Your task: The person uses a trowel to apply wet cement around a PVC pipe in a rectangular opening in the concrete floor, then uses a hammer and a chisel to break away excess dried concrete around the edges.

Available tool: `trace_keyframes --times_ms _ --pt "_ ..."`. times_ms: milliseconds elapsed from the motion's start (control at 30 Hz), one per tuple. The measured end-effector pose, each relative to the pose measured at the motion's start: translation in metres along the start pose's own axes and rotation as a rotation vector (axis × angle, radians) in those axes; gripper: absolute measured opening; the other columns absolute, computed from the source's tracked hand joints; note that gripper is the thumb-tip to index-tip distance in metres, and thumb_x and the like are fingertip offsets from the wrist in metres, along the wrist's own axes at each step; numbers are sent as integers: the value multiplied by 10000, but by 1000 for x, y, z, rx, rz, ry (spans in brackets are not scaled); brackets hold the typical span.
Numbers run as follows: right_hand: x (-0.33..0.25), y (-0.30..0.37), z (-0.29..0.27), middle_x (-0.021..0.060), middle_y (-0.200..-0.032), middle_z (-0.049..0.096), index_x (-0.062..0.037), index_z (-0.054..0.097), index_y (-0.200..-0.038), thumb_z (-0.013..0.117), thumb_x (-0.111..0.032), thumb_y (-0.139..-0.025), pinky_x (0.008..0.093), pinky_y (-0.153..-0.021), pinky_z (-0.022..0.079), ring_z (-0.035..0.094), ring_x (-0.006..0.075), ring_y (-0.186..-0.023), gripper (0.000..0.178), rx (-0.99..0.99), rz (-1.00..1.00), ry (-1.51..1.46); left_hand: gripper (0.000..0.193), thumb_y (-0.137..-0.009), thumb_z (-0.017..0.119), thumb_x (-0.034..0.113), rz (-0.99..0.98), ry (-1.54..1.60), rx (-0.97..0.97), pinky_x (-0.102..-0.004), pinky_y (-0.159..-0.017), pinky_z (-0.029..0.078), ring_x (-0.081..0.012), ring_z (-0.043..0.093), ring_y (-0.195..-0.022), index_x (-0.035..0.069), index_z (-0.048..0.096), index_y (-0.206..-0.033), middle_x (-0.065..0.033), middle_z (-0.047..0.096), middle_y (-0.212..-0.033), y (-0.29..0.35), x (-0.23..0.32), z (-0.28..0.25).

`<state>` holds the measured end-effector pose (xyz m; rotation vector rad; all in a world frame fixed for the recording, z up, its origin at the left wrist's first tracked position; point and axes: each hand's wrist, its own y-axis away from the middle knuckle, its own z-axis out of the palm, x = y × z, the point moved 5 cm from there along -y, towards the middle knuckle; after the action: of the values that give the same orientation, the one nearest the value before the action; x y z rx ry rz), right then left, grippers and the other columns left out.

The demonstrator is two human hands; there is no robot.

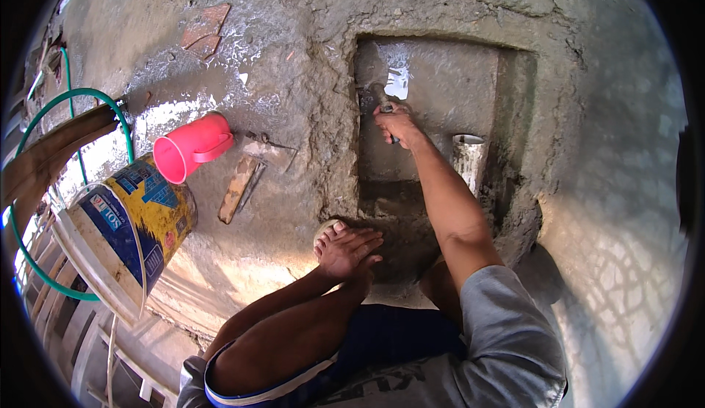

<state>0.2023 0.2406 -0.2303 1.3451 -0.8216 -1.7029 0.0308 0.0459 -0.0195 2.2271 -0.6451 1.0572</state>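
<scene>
My right hand [395, 123] is closed around the dark handle of a small trowel [380, 94], reaching down into a square, cement-lined pit [455, 77]. The trowel's grey blade points away from me, near the pit's left wall, and its tip is hard to make out against the wet cement. A white pipe end [470, 160] sticks up to the right of that hand. Nearer to me, my left hand [345, 252] lies by my bent knee at the pit's near left corner. Its fingers are stretched out and it holds nothing. A pale rounded thing [325, 226] shows partly beside it.
On the left, a pink mug [192, 147] lies tipped beside a wooden-handled tool with a metal blade [242, 188]. A yellow and blue bucket [139, 221] lies on its side near a green hose [31, 254]. Broken reddish tiles [205, 30] lie farther off.
</scene>
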Motion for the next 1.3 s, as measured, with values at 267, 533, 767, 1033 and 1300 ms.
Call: trace_keyframes --times_ms 267,533,767,1033,1300 --pt "-66 124 -32 -2 -655 473 -43 530 -1072 641 -35 -833 278 -400 377 446 93 -453 264 -170 60 99 443 -897 691 403 -4 -38 17 -423 -1066 422 -220 578 -1250 137 678 -1251 -16 632 -1339 6 -6 3" --pt "-236 269 -110 -16 -660 487 -34 577 -1140 611 -105 -928 236 -364 355 435 64 -455 226 -60 -189 -23 426 -882 711 387 -30 -49 14 -438 -1062 425 -224 603 -1210 146 683 -1232 -14 644 -1316 -1 6 -11" --pt "-293 226 -225 -29 -670 488 -95 562 -957 603 -192 -958 228 -371 332 418 57 -477 105 512 -271 100 426 -852 739 358 -18 -6 34 -436 -1064 423 -211 614 -1200 158 685 -1224 -8 656 -1294 0 0 5" --pt "-72 191 -88 -9 -707 522 -84 526 -1034 631 -45 -892 266 -362 406 473 86 -451 181 325 -129 134 436 -880 716 379 -66 -53 28 -442 -1055 433 -235 603 -1211 144 670 -1245 -18 644 -1313 1 4 -4" --pt "21 62 -90 234 -932 665 -5 536 -1129 628 -221 -879 501 -689 545 678 413 -792 343 987 -228 756 434 -876 727 357 -44 -39 22 -450 -1051 435 -231 602 -1215 137 671 -1245 -19 648 -1307 -3 5 -3"
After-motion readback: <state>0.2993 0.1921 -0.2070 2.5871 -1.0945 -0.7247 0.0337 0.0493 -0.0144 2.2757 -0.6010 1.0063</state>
